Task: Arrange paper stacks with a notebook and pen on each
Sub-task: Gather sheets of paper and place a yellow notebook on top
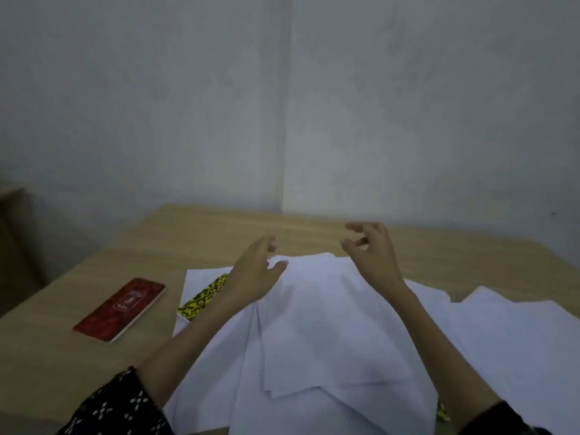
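Observation:
A loose heap of white paper sheets lies spread over the middle of the wooden table. More white sheets fan out to the right. A yellow-and-black speckled notebook pokes out from under the sheets at the left, mostly covered; a small bit of the same pattern shows near my right forearm. My left hand hovers over the heap's far left corner, fingers relaxed and holding nothing. My right hand is raised above the heap's far edge with fingers loosely curled, empty. No pen is visible.
A red patterned notebook lies flat on the table to the left of the papers. A grey wall stands right behind the table's far edge. A brown piece of furniture stands at the far left.

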